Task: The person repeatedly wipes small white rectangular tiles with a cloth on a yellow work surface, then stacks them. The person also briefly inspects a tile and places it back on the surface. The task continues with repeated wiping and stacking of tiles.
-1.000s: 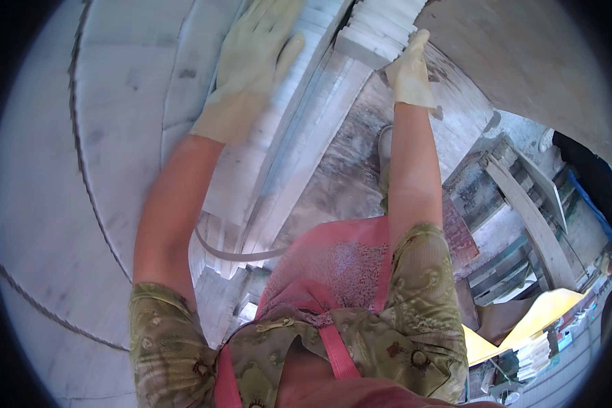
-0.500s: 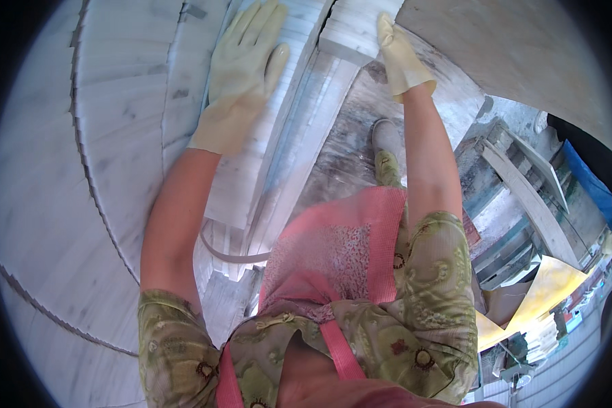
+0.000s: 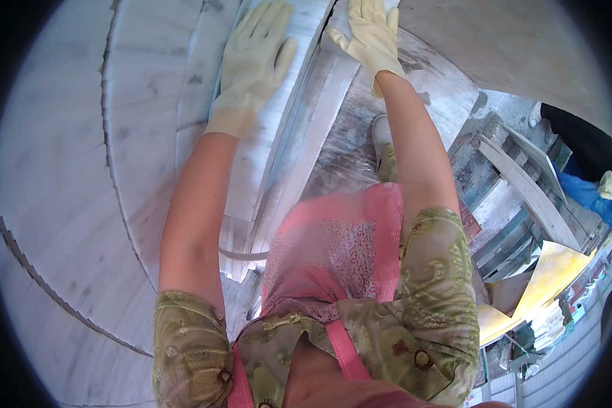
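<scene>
- Near the body: a pink apron (image 3: 333, 251) over a green patterned shirt (image 3: 428, 319) hangs just beside the lower ends of the slabs. Judgement: keep the loose fabric away from the slab edges so it is not caught when stone shifts.
- Stacked marble slabs (image 3: 285, 156) stand leaning on edge in front of the person, running from beside the apron up toward the top of the view. A thin grey cord or band (image 3: 241, 255) loops across their lower ends.
- Left hand (image 3: 255, 64), in a pale glove, lies flat on the broad face of the leftmost slab. Grip state: fingers spread and extended, closed on nothing, only pressing.
- Right hand (image 3: 370, 34), also gloved, rests on the upper edge of a narrower slab (image 3: 333, 102) at the right of the stack. Grip state: fingers extended along the stone; whether they curl over the far edge cannot be told.
- Judgement for the step in hand: keep the left palm bracing the stack while the right hand controls the single slab; move it slowly and keep fingers out of the gaps between slabs.
- Large curved marble pieces (image 3: 61, 170) fill the left side, with narrow gaps between them.
- One shoe (image 3: 384, 146) stands on the dusty floor (image 3: 350, 156), near the slab feet. Judgement: toes are exposed to a sliding slab.
- Farther right: a pile of stone offcuts and boards (image 3: 517, 183), a yellow sheet (image 3: 557, 265), and a blue cover (image 3: 588, 197). These narrow the standing room on that side.
</scene>
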Available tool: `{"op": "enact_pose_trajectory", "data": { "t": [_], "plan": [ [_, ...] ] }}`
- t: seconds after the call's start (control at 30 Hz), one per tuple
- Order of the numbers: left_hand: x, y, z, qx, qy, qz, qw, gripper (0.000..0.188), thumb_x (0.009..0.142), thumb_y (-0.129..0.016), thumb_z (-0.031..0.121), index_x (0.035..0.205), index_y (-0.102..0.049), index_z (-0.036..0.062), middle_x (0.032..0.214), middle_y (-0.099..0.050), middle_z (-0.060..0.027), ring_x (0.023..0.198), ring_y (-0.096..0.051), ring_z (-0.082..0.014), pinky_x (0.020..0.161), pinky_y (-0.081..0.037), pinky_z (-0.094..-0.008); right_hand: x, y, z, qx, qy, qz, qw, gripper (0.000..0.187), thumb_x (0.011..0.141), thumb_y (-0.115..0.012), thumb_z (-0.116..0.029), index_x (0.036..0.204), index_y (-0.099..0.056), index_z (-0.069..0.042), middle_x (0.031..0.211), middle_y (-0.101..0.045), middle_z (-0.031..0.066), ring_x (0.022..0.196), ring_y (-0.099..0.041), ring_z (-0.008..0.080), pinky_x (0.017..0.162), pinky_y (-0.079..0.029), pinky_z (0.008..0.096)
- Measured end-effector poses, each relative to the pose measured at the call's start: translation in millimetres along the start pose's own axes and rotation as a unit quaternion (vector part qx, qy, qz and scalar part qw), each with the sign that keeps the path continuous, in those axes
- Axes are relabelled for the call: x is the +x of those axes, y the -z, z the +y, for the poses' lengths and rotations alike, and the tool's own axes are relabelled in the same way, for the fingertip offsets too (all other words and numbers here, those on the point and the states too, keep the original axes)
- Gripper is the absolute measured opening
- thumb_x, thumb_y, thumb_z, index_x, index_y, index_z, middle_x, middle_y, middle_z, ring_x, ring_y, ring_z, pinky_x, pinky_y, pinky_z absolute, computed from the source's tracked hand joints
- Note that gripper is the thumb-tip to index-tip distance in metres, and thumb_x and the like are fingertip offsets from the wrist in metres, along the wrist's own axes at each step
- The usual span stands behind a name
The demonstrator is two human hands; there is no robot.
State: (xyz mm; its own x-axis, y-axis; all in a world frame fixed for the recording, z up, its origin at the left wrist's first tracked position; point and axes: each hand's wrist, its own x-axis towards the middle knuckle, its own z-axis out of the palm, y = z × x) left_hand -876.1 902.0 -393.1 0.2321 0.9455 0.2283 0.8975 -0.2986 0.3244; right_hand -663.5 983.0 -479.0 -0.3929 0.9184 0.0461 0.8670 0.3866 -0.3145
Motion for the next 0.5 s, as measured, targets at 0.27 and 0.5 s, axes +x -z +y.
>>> {"op": "enact_pose_trajectory", "data": {
  "t": [0.27, 0.5],
  "plan": [
    [1, -5, -4, 0.005, -0.014, 0.014, 1.0, 0.051, 0.094, -0.059, 0.018, 0.14, -0.055, -0.0038, 0.143, -0.056, -0.0227, 0.136, -0.049, -0.0395, 0.118, -0.035, -0.0484, -4, -24, 13, -0.073, 0.033, -0.031, 0.996, 0.088, 0.09, -0.065, -0.044, 0.157, -0.031, 0.002, 0.164, -0.029, 0.0228, 0.154, -0.022, 0.0386, 0.126, -0.012, 0.0553],
    [7, 2, 1, -0.036, -0.009, 0.004, 0.999, 0.05, 0.094, -0.06, 0.017, 0.138, -0.056, -0.0048, 0.14, -0.058, -0.0239, 0.133, -0.052, -0.0411, 0.117, -0.037, -0.0495, 2, -53, 94, -0.267, 0.029, -0.089, 0.959, 0.064, 0.095, -0.056, -0.037, 0.147, -0.047, -0.002, 0.145, -0.051, 0.018, 0.138, -0.043, 0.0313, 0.112, -0.032, 0.0557]
  ]
}}
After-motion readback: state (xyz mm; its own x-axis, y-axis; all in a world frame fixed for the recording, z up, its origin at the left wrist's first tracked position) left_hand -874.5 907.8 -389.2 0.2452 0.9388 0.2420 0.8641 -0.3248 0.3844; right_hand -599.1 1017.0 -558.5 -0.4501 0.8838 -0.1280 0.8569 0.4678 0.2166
